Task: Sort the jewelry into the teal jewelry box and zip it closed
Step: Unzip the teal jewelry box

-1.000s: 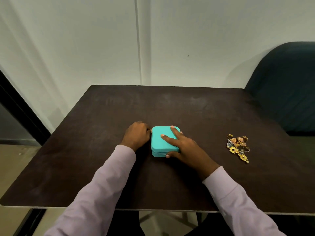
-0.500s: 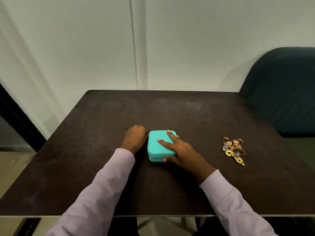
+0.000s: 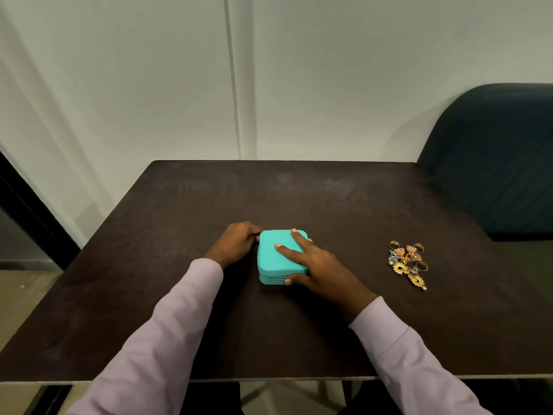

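Head view, looking down on a dark table [image 3: 185, 310]. Near the middle, slightly toward the front edge: a small teal box [image 3: 276, 259], lid down, zipper line visible along its near side. Right hand [image 3: 317, 262] spread over the lid, fingers straight and pressing, thumb against the near side wall. Left hand [image 3: 239, 241] at the box's left side near its far corner, fingers curled, apparently pinching the zipper pull, though the pull itself too small to make out. Well apart toward the right edge: a loose heap of jewelry [image 3: 408, 263], gold rings and earrings, untouched. Beyond the table's right corner, a dark blue chair [image 3: 493, 160].

Probably opening the box first. Possible trouble: box sliding or turning on the smooth top if the pressing eases while the zipper gets pulled; pull slipping from the pinch; zipper catching at the rounded corner. Later, tangled pieces lifting together or rolling toward the edge.
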### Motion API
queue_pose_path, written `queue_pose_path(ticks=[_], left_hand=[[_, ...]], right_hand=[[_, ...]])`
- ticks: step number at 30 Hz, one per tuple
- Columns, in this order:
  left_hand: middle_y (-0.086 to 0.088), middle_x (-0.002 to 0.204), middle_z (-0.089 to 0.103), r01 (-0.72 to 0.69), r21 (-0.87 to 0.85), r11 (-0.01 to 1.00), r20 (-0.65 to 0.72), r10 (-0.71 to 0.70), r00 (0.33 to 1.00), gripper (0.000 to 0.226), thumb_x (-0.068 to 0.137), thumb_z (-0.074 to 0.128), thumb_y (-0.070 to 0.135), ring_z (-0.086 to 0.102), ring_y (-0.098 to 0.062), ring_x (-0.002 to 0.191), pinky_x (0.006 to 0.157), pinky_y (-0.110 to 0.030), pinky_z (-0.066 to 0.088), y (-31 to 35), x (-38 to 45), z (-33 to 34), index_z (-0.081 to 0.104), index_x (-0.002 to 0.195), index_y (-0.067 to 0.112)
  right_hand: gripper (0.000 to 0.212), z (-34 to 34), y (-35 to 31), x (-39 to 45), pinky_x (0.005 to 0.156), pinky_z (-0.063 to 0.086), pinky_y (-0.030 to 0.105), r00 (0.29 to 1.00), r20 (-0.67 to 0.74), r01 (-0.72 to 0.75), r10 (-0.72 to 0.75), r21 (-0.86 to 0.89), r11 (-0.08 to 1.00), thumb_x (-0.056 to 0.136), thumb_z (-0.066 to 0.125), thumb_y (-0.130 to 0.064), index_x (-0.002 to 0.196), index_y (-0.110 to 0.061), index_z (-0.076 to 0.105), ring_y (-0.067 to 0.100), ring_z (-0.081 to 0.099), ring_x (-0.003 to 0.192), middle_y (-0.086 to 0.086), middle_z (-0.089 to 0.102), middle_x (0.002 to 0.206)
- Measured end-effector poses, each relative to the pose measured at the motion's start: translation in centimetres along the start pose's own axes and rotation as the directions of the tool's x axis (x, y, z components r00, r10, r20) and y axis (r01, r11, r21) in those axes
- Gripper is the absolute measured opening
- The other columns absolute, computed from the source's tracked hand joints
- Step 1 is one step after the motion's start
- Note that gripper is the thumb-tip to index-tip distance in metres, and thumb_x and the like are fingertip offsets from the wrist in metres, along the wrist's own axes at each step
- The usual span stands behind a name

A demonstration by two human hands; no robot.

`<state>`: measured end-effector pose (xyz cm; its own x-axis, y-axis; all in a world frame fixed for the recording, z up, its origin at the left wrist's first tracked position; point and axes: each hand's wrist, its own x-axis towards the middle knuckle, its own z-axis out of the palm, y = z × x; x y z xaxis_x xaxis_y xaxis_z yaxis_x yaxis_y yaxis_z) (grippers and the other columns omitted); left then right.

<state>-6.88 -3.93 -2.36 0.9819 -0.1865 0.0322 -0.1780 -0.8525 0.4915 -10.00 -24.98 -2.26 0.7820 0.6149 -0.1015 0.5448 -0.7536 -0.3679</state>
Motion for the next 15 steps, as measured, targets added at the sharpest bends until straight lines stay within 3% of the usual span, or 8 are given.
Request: queue_pose_path(ticks=[4, 7, 10, 15], left_hand=[[-0.011, 0.118, 0.059, 0.024, 0.088, 0.996, 0.051, -0.029, 0.998, 0.026, 0.095, 0.046, 0.012, 0.053, -0.023, 0.107, 0.095, -0.037, 0.045, -0.5, 0.6, 0.3, 0.061, 0.116, 0.011], [-0.005, 0.126, 0.051, 0.043, 0.133, 0.990, 0.082, -0.054, 0.995, 0.029, 0.097, 0.044, 0.018, 0.044, -0.023, 0.117, 0.104, -0.045, 0.034, -0.8, 0.8, 0.7, 0.055, 0.124, 0.021], [-0.001, 0.130, 0.046, 0.028, 0.147, 0.989, 0.112, -0.045, 0.993, 0.032, 0.098, 0.042, 0.020, 0.037, -0.021, 0.122, 0.106, -0.042, 0.024, -1.1, 1.0, 0.9, 0.052, 0.127, 0.024], [0.000, 0.128, 0.046, 0.018, 0.127, 0.992, 0.130, -0.034, 0.991, 0.027, 0.097, 0.042, 0.025, 0.037, -0.020, 0.122, 0.106, -0.039, 0.021, -1.4, 1.6, 0.8, 0.055, 0.121, 0.024]], right_hand=[[0.068, 0.0, 0.0, -0.1, 0.115, 0.017, 0.046, 1.000, -0.012, 0.004, -0.004, 0.001, 1.000, 0.091, 0.054, -0.038, 0.146, -0.037, 0.014, 0.031, 0.008, 0.144, -0.001, -0.007, 0.158], [0.069, 0.1, 0.1, 0.0, 0.115, 0.017, 0.045, 1.000, -0.009, 0.002, -0.002, -0.003, 1.000, 0.091, 0.054, -0.038, 0.146, -0.038, 0.013, 0.029, 0.008, 0.144, -0.002, -0.007, 0.158], [0.069, 0.1, 0.2, 0.0, 0.116, 0.019, 0.045, 1.000, -0.005, 0.006, -0.006, 0.004, 1.000, 0.091, 0.055, -0.037, 0.146, -0.039, 0.014, 0.029, 0.009, 0.144, -0.003, -0.007, 0.158], [0.068, -0.1, 0.1, -0.2, 0.116, 0.020, 0.044, 1.000, -0.014, 0.016, -0.016, 0.015, 1.000, 0.090, 0.056, -0.037, 0.145, -0.038, 0.016, 0.028, 0.010, 0.144, -0.003, -0.006, 0.158]])
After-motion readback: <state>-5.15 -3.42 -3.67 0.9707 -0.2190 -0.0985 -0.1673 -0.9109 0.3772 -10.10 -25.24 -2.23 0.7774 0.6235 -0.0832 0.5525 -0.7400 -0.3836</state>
